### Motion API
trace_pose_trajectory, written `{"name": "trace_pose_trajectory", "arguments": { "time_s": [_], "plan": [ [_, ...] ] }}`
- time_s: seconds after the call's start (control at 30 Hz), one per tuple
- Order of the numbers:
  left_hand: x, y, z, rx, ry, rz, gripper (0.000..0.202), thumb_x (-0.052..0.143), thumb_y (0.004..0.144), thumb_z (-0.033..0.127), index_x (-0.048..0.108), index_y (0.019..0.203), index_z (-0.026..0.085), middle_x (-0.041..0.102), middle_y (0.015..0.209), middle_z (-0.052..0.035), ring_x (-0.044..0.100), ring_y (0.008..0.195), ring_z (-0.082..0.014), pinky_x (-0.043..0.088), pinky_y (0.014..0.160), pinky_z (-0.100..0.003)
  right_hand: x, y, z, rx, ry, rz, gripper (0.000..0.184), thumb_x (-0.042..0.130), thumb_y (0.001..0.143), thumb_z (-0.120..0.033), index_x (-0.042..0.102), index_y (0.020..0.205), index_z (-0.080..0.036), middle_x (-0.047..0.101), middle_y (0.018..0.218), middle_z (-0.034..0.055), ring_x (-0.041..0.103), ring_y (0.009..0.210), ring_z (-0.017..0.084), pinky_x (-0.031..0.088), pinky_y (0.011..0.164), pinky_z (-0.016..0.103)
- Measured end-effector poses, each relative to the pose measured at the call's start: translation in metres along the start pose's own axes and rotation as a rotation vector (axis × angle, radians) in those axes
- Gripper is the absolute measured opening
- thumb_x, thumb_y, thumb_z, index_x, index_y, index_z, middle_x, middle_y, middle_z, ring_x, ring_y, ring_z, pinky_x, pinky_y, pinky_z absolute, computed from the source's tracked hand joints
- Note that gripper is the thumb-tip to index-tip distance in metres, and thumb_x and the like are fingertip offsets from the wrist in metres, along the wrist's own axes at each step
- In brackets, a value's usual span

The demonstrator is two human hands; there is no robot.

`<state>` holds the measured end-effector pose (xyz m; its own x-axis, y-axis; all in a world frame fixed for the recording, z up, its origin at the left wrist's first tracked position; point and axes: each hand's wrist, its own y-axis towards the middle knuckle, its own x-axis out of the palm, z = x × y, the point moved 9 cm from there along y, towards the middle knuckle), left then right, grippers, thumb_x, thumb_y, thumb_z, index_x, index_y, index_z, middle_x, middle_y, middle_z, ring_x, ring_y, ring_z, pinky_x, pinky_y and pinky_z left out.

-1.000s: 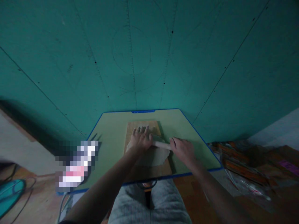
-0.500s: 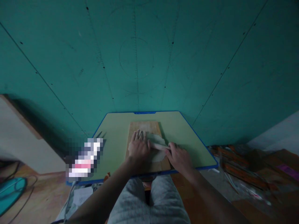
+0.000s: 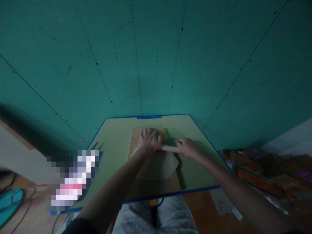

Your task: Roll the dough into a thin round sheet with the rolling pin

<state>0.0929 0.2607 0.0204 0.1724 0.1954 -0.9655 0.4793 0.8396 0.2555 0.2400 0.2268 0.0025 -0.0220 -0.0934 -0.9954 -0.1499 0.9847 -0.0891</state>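
A pale rolling pin (image 3: pixel 169 149) lies across a flat sheet of dough (image 3: pixel 158 164) on a wooden board (image 3: pixel 156 187). My left hand (image 3: pixel 149 140) presses flat on the pin's left end, fingers stretched forward. On the pin's right end rests my right hand (image 3: pixel 188 148), its fingers extended over the pin. The pin sits at the dough's far edge, near the back of the board. The board rests on a green table with a blue rim (image 3: pixel 114 146).
A green wall (image 3: pixel 156 58) rises straight behind the table. A blurred-out object (image 3: pixel 73 175) lies on the table's left side. Papers and packets (image 3: pixel 263 175) litter the floor to the right. A teal round thing (image 3: pixel 9 203) sits low at the left. Grey trousers (image 3: pixel 156 217) show below.
Both hands pulled the pin toward me, then pushed it away to the dough's far edge. The dough sheet now shows longer in front of the pin.
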Motion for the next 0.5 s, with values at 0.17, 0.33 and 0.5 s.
{"name": "trace_pose_trajectory", "arguments": {
  "time_s": [0.17,0.33,0.5],
  "plan": [
    [0.0,0.027,-0.015,-0.152,-0.02,-0.008,0.043,0.033,0.098,0.041,0.06,0.12,0.016,0.062,0.124,-0.0168,0.048,0.123,-0.0323,0.039,0.1,-0.049,-0.009,0.025,0.023,0.158,0.111,0.035,0.047,0.029,0.102,-0.033,0.072,0.094,-0.016,0.074,0.09,0.0108,0.066,0.077,0.016,0.036,0.061,0.025],
    [-0.01,0.035,-0.013,-0.185,-0.023,-0.006,0.042,0.033,0.099,0.04,0.062,0.114,0.014,0.064,0.116,-0.0168,0.054,0.114,-0.0291,0.042,0.095,-0.044,-0.015,0.029,0.029,0.229,0.167,0.079,0.046,0.031,0.102,-0.036,0.072,0.097,-0.015,0.074,0.098,0.0132,0.065,0.081,0.017,0.035,0.061,0.026],
    [-0.021,0.005,-0.004,-0.156,-0.008,0.069,0.039,0.036,0.098,0.038,0.066,0.108,0.015,0.065,0.117,-0.0157,0.055,0.114,-0.0306,0.044,0.094,-0.045,-0.008,0.005,0.016,0.208,0.171,0.093,0.046,0.029,0.102,-0.034,0.071,0.094,-0.018,0.074,0.096,0.0094,0.065,0.08,0.015,0.035,0.063,0.024]
  ]
}}
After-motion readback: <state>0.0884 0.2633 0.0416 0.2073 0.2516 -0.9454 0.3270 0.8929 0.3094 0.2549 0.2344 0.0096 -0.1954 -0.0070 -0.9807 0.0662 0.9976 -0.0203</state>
